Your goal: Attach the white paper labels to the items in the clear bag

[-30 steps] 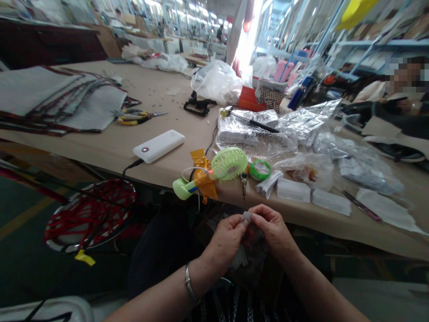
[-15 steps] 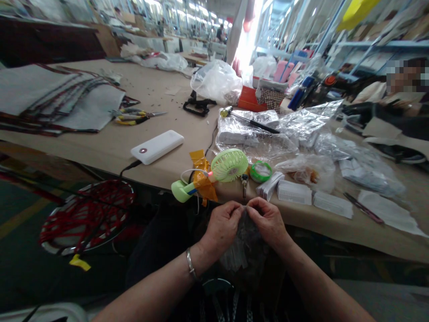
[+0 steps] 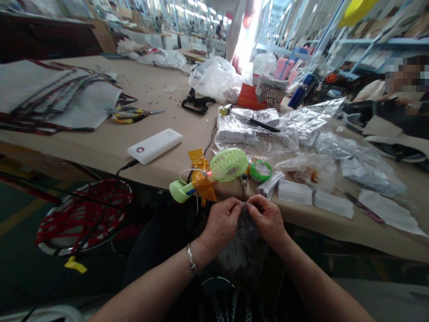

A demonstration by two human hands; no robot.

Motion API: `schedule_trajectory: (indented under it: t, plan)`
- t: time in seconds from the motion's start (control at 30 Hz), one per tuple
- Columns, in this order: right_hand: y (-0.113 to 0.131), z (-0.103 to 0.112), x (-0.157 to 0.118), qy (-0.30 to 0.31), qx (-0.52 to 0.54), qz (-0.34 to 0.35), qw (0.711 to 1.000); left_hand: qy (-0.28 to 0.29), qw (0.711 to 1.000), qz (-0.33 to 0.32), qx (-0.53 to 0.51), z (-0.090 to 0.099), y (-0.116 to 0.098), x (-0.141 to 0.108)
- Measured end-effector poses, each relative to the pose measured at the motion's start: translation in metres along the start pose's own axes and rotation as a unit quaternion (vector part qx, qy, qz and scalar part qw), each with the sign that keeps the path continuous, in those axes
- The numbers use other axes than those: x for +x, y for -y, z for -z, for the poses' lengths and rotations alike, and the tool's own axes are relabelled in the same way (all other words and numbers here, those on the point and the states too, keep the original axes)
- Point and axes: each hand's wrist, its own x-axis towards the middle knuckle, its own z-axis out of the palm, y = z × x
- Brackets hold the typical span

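Both hands meet just off the table's front edge, pinching the top of a clear plastic bag [image 3: 239,250] that hangs down between them. My left hand [image 3: 223,223], with a bracelet at its wrist, closes thumb and forefinger on the bag's upper edge. Right beside it my right hand [image 3: 268,219] pinches the same edge, the fingertips of both nearly touching. White slips seem to show through the plastic; the dark lap makes them hard to read. Just beyond the fingers are a green handheld fan [image 3: 229,164] taped to the table edge and a small metal fitting [image 3: 244,185].
On the table lie a green tape roll [image 3: 261,171], label stacks [image 3: 295,192], tweezers [image 3: 364,208], a white power bank [image 3: 156,146], yellow-handled pliers [image 3: 129,115] and a hammer [image 3: 250,120] on plastic-wrapped packs. A red-strapped round stool [image 3: 83,217] stands lower left. Another person [image 3: 402,85] sits at right.
Both hands have risen very slightly, still pinching the bag's top edge. The view has shifted a little; nothing on the table has visibly moved.
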Motion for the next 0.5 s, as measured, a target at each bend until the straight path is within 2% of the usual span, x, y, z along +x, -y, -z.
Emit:
schedule_trajectory:
  t: [0.27, 0.5]
  plan:
    - [-0.0011, -0.0007, 0.0014, -0.006, -0.014, 0.014, 1.0, -0.004, 1.0, -0.006, 0.002, -0.0025, 0.0089, 0.0053]
    - [-0.002, 0.001, -0.004, -0.002, -0.011, 0.013, 1.0, 0.008, 1.0, 0.008, -0.009, -0.0013, 0.0038, 0.0002]
